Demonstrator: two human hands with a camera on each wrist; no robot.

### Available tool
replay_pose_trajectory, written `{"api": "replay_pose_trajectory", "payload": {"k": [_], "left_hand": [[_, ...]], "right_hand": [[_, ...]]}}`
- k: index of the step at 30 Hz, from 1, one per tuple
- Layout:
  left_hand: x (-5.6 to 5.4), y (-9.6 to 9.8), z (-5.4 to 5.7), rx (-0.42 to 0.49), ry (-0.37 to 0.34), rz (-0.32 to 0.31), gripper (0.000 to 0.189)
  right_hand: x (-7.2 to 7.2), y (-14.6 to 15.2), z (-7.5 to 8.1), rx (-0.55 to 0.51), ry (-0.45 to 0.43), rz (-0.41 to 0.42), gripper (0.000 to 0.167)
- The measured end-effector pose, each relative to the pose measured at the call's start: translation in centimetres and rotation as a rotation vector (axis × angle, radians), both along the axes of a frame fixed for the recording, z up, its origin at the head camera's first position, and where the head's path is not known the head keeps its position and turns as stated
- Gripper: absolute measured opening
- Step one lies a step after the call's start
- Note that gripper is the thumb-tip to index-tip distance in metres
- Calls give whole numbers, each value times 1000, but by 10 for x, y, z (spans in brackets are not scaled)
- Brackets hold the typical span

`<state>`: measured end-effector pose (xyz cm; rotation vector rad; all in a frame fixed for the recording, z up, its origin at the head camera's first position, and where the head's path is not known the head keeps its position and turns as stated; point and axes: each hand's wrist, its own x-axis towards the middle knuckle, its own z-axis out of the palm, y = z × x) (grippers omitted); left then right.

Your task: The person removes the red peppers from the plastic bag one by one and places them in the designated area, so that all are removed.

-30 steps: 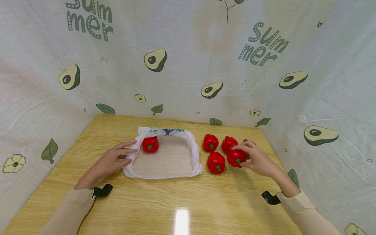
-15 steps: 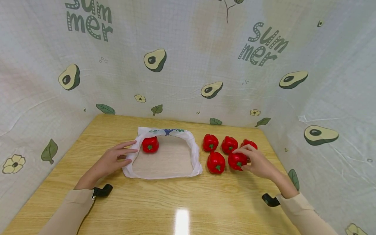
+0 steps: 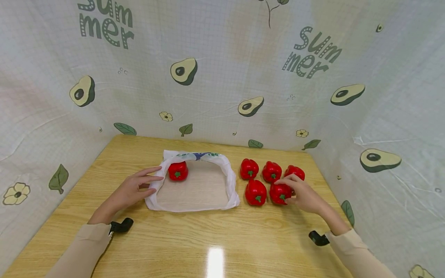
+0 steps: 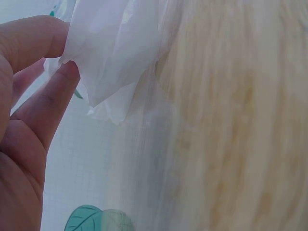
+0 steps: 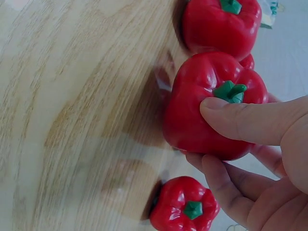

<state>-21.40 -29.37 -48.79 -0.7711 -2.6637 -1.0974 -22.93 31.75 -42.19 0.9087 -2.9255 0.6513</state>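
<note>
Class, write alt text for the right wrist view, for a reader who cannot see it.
A right hand grips a red bell pepper by thumb and fingers, the thumb lying just below its green stem. Two more red peppers, one above and one below, sit on the light wooden table.

In the right wrist view, the top edge cuts off a pepper [image 5: 221, 24], the bottom edge cuts another [image 5: 185, 206], and the right hand [image 5: 260, 159] runs out at the lower right. In the left wrist view, the left hand [image 4: 26, 120] is cut at the left edge, the bag [image 4: 115, 48] at the top, and the surface [image 4: 231, 134] is blurred.
</note>
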Motion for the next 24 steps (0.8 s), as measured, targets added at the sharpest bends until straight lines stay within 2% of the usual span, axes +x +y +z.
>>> {"api": "replay_pose_trajectory", "payload": {"k": [24], "left_hand": [[-1, 0, -1, -16, -27, 12, 50]], "right_hand": [[-4, 5, -14, 3, -46, -10, 67]]}}
